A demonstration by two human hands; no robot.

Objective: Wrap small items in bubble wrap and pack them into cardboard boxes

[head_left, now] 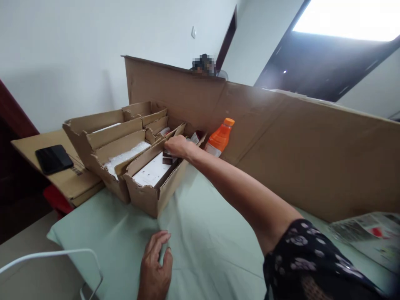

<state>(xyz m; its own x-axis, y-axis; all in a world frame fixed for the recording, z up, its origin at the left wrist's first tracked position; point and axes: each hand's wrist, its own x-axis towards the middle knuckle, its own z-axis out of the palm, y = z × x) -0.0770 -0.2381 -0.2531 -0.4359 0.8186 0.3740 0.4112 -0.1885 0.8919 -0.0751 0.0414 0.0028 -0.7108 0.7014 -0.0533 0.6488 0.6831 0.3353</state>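
Open and flat, left hand (pixel 154 266) rests on green cloth (pixel 200 233), holding nothing. Nearest cardboard box (pixel 148 199) stands beyond it, white contents (pixel 151 171) inside. Right hand (pixel 176 146) reaches over the box's far end, fingers curled downward; whether it holds anything cannot be determined. Orange bottle (pixel 220 137) stands just beside, against cardboard wall (pixel 281 141).

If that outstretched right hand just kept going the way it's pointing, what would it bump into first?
Probably the cardboard side wall of the nearest box, at whose rim the right hand is. Just past it sits the next box with white contents. Depth is unclear here.
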